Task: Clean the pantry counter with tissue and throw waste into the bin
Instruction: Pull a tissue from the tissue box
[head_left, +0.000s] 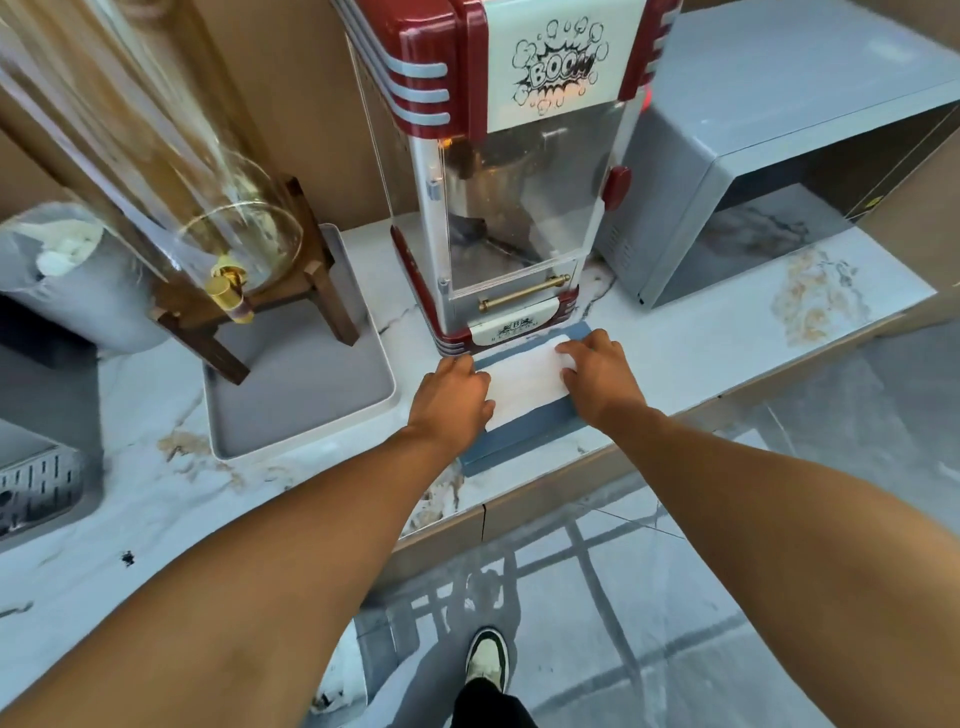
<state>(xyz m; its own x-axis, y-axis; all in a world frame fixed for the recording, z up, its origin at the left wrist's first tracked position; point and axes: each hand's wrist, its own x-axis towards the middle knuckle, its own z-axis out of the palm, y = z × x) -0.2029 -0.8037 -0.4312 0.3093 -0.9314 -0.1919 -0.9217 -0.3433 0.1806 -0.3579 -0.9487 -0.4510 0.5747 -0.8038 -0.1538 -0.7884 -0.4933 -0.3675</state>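
The white tissue (524, 382) lies flat on top of a blue-grey box (524, 431) at the front edge of the marble bench (727, 353), directly between the two hands. The left hand (452, 395) rests palm down on the tissue's left end, fingers loosely spread and gripping nothing, while the right hand (602, 374) presses on the right end with its fingers curled over the sheet; whether those fingertips have pinched a ply cannot be told. Just beyond both hands stands a red and silver popcorn machine (509, 171), its base touching the far side of the box. To the left of the left hand sits a grey tray (311, 395) carrying a glass drink dispenser (208, 208) on a wooden stand, and beyond the right hand a grey microwave (753, 171). The step looks like drawing a sheet free: the person would do well to steady the box with the left hand, pinch a single layer with the right, and lift gently so it does not tear. No bin is in view, and brownish marks on the bench near the tray appear still unwiped.
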